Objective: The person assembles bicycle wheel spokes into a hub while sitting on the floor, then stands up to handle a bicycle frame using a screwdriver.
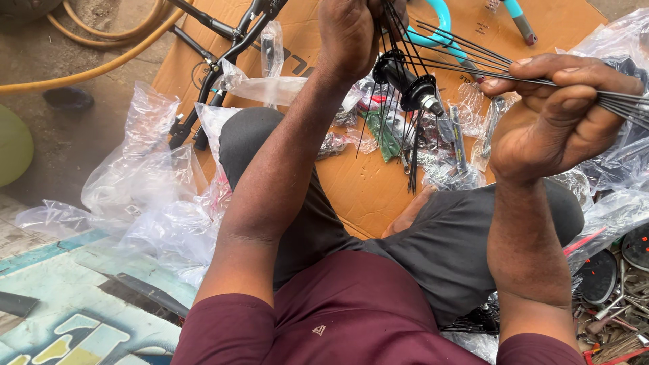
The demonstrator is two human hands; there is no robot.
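The maroon shirt (351, 324) fills the near edge. The right hand (554, 122) has its grip closed on a bundle of spokes (460, 64), fanned toward the hub (409, 84) so single ones stay reachable. The left hand (348, 34) pinches spokes above the hub. Plastic bags (149, 182) crowd the cardboard (365, 189); room is tight.

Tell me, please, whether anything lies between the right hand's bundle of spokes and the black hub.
Nothing visible does. The right hand holds the spokes, which run through open air to the hub hanging below the left hand.
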